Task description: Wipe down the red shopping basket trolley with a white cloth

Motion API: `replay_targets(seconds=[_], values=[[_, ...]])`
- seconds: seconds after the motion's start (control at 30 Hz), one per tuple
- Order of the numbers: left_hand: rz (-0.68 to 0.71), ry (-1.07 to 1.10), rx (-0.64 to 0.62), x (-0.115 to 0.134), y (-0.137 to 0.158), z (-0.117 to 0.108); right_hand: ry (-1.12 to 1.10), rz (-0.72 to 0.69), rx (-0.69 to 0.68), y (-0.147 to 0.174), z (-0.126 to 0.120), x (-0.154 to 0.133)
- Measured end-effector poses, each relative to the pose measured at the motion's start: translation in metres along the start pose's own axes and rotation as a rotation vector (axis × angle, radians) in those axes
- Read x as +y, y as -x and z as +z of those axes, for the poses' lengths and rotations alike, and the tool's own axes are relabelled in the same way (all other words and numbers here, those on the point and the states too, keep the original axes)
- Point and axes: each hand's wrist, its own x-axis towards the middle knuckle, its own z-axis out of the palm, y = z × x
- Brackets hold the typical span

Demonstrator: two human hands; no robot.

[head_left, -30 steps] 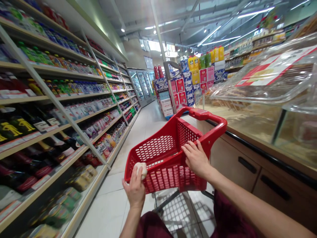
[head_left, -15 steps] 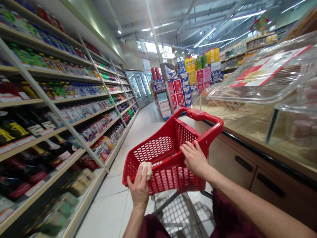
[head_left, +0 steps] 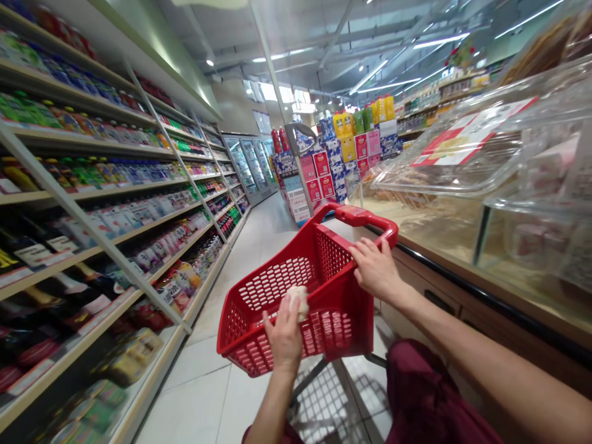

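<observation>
A red plastic shopping cart (head_left: 342, 327) with a perforated basket stands right in front of me. My left hand (head_left: 285, 336) is at the basket's near side, its fingers closed on a crumpled white cloth (head_left: 298, 301). The cloth is at the near rim; whether it presses on the plastic I cannot tell. My right hand (head_left: 377, 266) rests on the cart's near upper rim, below the handle (head_left: 365, 217), fingers curled over the edge. Parts of both palms are hidden.
Shelves of bottled drinks (head_left: 106, 185) line the left. A glass-sided counter (head_left: 444, 228) with clear plastic packs (head_left: 462, 142) stands close on the right. Stacked drink cartons (head_left: 324, 169) and a grey post (head_left: 303, 172) stand ahead, with glass-door fridges (head_left: 252, 163) beyond.
The left hand and white cloth have moved right and slightly up along the near rim. The right hand is nearer the handle end. The view has shifted slightly.
</observation>
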Motion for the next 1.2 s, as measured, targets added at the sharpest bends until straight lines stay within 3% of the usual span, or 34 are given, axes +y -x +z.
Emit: replay_targets(seconds=[0.07, 0.13, 0.2, 0.27, 0.33, 0.4, 0.47, 0.63, 0.7, 0.83, 0.9, 0.97, 1.1, 1.2], values=[[-0.124, -0.061, 0.003, -0.03, 0.01, -0.003, 0.021, 0.027, 0.006, -0.003, -0.002, 0.011], [-0.174, -0.064, -0.026, -0.034, 0.007, -0.005, 0.024, 0.029, 0.005, -0.004, -0.001, 0.016], [-0.118, 0.003, -0.082, -0.006, -0.012, -0.004, 0.023, 0.03, 0.018, -0.003, 0.002, 0.015], [-0.022, 0.098, -0.11, 0.041, -0.043, 0.0, 0.025, 0.014, 0.03, -0.002, 0.004, 0.016], [0.07, 0.17, -0.081, 0.084, -0.073, 0.003, 0.035, 0.002, 0.051, -0.001, 0.004, 0.021], [0.136, 0.208, -0.052, 0.105, -0.088, 0.004, 0.051, 0.026, 0.084, -0.002, 0.003, 0.03], [0.131, 0.203, -0.047, 0.098, -0.084, 0.005, 0.067, 0.044, 0.104, -0.002, 0.001, 0.039], [-0.039, 0.105, -0.066, 0.049, -0.051, 0.002, 0.071, 0.053, 0.125, -0.001, 0.004, 0.041], [0.001, 0.114, -0.062, 0.06, -0.058, 0.002, 0.072, 0.072, 0.144, 0.001, 0.006, 0.036], [0.164, 0.175, 0.037, 0.113, -0.092, 0.004, 0.077, 0.062, 0.149, 0.006, 0.006, 0.032], [0.217, 0.187, 0.088, 0.121, -0.095, 0.005, 0.079, 0.057, 0.142, 0.009, 0.004, 0.035], [0.225, 0.174, 0.1, 0.102, -0.078, 0.005, 0.079, 0.06, 0.138, 0.01, 0.003, 0.039], [0.101, 0.033, 0.09, 0.028, -0.021, -0.002, 0.076, 0.088, 0.14, 0.008, 0.002, 0.036], [0.047, -0.04, 0.08, 0.012, -0.005, -0.007, 0.046, 0.051, 0.098, 0.002, 0.004, 0.012]])
